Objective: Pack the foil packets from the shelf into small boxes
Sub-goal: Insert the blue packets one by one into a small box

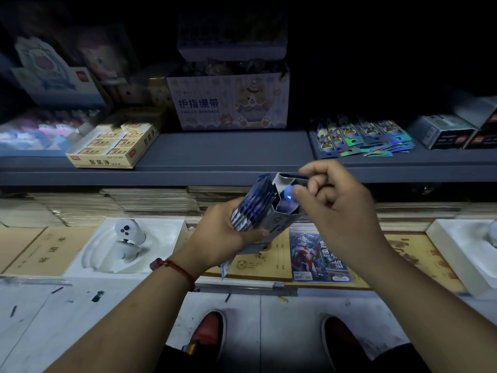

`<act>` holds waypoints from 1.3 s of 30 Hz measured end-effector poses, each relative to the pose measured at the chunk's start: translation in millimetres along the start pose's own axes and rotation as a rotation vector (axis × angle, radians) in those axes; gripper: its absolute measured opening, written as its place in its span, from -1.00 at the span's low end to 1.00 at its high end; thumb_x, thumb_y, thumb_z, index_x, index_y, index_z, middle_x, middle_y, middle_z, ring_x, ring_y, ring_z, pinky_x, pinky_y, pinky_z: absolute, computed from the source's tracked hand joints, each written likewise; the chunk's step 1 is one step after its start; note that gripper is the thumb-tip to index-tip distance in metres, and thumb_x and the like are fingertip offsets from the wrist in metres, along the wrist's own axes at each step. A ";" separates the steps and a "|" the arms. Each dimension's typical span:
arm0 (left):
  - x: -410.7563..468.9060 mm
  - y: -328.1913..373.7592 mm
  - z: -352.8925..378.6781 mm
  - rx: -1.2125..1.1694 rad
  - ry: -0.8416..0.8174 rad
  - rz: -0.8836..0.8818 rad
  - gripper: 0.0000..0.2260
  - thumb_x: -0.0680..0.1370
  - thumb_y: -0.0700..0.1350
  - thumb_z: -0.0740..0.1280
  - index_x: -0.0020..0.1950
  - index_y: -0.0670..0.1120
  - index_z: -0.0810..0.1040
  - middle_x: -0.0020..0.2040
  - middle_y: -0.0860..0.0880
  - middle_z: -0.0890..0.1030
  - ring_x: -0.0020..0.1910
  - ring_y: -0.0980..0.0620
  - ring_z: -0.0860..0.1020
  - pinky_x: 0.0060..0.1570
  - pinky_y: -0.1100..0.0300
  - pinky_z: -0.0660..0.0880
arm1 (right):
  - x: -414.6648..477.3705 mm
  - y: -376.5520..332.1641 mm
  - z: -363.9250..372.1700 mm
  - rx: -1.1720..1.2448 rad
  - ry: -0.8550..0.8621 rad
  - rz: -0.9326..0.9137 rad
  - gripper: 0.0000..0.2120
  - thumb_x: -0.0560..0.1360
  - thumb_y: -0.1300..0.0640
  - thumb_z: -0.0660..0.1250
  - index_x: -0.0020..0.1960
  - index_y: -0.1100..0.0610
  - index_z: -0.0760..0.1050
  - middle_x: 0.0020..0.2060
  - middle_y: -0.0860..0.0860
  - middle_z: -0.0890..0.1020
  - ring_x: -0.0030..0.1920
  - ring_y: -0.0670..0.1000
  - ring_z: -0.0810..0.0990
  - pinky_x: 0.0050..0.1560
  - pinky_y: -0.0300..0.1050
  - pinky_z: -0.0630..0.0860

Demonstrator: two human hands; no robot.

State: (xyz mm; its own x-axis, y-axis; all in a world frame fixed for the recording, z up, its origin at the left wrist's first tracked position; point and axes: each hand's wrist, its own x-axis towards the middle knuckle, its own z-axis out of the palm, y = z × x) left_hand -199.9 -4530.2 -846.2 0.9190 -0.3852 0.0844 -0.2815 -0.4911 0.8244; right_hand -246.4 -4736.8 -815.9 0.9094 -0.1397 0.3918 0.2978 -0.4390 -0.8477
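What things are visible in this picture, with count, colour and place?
shelf: one, grey, across the middle.
finger bandage box: one, lilac, shelf centre.
yellow carton: one, yellow, shelf left.
foil packets: fanned pile, holographic, shelf right.
grey boxes: at least two, shelf far right.
small box: one, grey, open, held at centre.
held packets: several, blue, beside small box.
controller: one, white, tray lower left.
shoes: two, red-black, floor.
left grip: holds small box and packets.
right grip: curled at box mouth.
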 end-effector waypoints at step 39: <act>11.4 -12.5 14.0 0.194 -0.108 0.170 -0.75 0.45 0.01 0.56 0.03 0.15 0.55 -0.17 0.14 0.64 -0.21 0.21 0.59 -0.25 0.37 0.42 | 0.5 -8.4 -10.4 -0.582 -0.334 -0.405 -0.89 0.57 0.03 0.32 0.03 -0.01 0.60 -0.11 -0.06 0.33 -0.20 -0.02 0.36 -0.23 -0.18 0.26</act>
State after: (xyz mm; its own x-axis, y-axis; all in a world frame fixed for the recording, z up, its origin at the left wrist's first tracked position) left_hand -189.8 -4539.4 -863.4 0.8223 -0.5506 0.1440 -0.4865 -0.5488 0.6798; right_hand -251.5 -4742.4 -804.9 0.8290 0.3645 0.4241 0.5088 -0.8062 -0.3018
